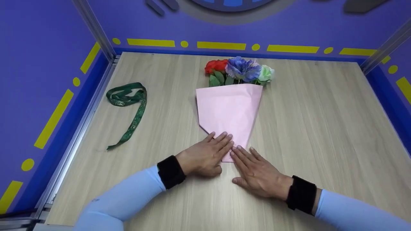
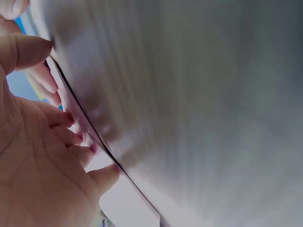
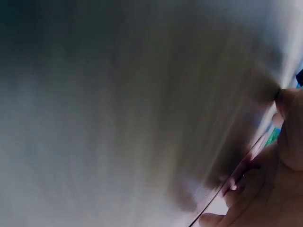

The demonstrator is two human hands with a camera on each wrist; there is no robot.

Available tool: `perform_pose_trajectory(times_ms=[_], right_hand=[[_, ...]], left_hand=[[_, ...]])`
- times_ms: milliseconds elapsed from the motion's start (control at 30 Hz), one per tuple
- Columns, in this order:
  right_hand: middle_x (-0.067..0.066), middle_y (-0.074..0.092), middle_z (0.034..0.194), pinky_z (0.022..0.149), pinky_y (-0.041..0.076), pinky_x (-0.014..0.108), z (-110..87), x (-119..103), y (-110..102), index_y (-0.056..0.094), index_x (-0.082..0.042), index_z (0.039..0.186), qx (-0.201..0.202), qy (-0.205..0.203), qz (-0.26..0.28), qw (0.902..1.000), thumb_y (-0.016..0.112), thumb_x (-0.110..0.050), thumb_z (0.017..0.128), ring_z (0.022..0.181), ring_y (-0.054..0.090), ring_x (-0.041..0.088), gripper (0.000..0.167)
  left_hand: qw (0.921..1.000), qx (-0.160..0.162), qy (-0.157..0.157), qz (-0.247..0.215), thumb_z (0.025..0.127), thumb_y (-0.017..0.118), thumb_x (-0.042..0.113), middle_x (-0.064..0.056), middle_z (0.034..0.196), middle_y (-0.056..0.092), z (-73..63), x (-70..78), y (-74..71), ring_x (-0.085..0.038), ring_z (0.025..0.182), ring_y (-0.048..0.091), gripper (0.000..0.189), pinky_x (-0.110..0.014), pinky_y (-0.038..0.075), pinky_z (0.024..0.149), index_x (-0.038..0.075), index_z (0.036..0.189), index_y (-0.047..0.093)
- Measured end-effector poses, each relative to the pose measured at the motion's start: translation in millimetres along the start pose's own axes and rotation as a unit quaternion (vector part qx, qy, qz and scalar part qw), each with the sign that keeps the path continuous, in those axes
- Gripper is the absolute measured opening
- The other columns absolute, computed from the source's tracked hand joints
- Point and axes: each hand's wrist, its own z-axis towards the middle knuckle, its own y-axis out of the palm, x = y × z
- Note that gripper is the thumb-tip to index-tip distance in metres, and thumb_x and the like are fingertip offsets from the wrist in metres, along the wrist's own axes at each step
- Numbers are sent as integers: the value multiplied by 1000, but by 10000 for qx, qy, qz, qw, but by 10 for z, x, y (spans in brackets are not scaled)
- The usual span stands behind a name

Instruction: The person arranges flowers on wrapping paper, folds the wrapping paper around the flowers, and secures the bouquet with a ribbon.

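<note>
A bouquet wrapped in pink paper [image 1: 229,110] lies on the table, its narrow end toward me. Red, blue and pale green-white artificial flowers [image 1: 243,69] stick out past the wide far edge of the wrap. My left hand [image 1: 205,155] rests palm down on the lower left part of the paper, fingers straight. From the other side, my right hand [image 1: 260,173] touches the paper's lower right edge with straight fingertips, its thumb over the tabletop. In the left wrist view, the fingers [image 2: 104,178] reach along the edge of the paper. The flower stems are hidden inside the wrap.
A green patterned ribbon [image 1: 136,115] lies partly coiled on the table's left side, its loose tail toward me. Around the wooden tabletop [image 1: 321,128] stand blue-purple panels [image 1: 154,25] with yellow marks, joined by metal corner posts.
</note>
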Motion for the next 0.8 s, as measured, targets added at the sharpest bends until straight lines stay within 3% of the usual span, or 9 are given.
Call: perform_pose_trajectory(times_ms=[167, 400, 800], right_hand=[[22, 21, 173, 129, 19, 60, -5, 39, 7, 25, 3, 165, -126, -2, 148, 9998, 33, -59, 111, 162, 19, 36, 82], [17, 17, 175, 130, 15, 58, -9, 40, -1, 22, -1, 167, -222, 66, 101, 9997, 29, -62, 111, 164, 15, 31, 83], [18, 18, 175, 129, 18, 60, -52, 55, -20, 22, 0, 167, -103, -72, 88, 9999, 31, -58, 112, 163, 17, 32, 81]], left_hand=[[9998, -9, 193, 100, 106, 41, 51, -7, 178, 5, -113, -79, 49, -22, 165, 4, 84, -54, 5, 132, 8, 170, 8], [9994, -114, -42, -336, 107, 32, 68, -1, 178, 6, -185, -302, 39, -18, 165, 5, 86, -54, 4, 132, 14, 171, 10], [9913, 49, -1238, -444, 109, 37, 62, -1, 177, 17, -398, -808, 59, -30, 165, 6, 79, -63, 6, 130, 16, 170, 18]])
